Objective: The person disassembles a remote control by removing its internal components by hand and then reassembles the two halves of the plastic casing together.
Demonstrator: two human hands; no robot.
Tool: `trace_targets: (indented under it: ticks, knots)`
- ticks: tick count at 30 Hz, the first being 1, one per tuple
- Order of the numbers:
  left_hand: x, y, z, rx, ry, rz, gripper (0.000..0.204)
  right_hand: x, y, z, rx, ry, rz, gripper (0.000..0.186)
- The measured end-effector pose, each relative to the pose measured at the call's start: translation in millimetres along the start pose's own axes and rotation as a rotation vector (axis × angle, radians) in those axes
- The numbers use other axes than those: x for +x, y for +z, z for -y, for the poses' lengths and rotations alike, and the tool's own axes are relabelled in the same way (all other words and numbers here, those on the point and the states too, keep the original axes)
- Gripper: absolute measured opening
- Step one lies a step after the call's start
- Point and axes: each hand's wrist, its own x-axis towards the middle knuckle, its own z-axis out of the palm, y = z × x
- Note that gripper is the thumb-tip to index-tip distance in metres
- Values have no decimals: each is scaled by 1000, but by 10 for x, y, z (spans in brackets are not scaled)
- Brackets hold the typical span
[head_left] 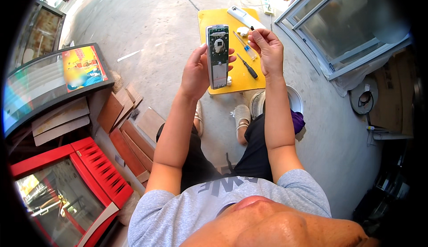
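Upright in my left hand [195,73] is an opened remote control [218,55], its green circuit board facing me. My thumb lies along its left edge and the fingertips wrap round the right edge. Over the right side of a small yellow table [243,83], my right hand [269,51] pinches a tiny dark piece [252,28] between thumb and fingertips; its kind is too small to make out. On the tabletop lie a white casing half [241,16], a crumpled white tissue [243,31], a slim screwdriver [240,40] and a dark-handled screwdriver [248,66].
A white bucket [295,99] with purple cloth [298,121] stands by my right leg. Glass-paned metal frames [343,24] lean at the right. To the left are wood boards [129,144], a red cabinet [100,171] and a glass-topped case [44,86].
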Motion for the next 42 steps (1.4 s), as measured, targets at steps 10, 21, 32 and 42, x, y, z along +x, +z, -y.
trace_targets:
  ticks: [10,21,32,42]
  knots:
    - [-66,82,232,20,-89,83,64,-233,-105,193,104,21,139,19]
    - [-116,241,349,143,-95,48,65,-445,-99,315,-175,-214,233,22]
    - [-230,326,372,196,-22,50,63,-565,-71,438,-564,-590,290,19]
    - [-229,289,413,397,86,-3,65,-576,-40,411,-601,-707,309,19]
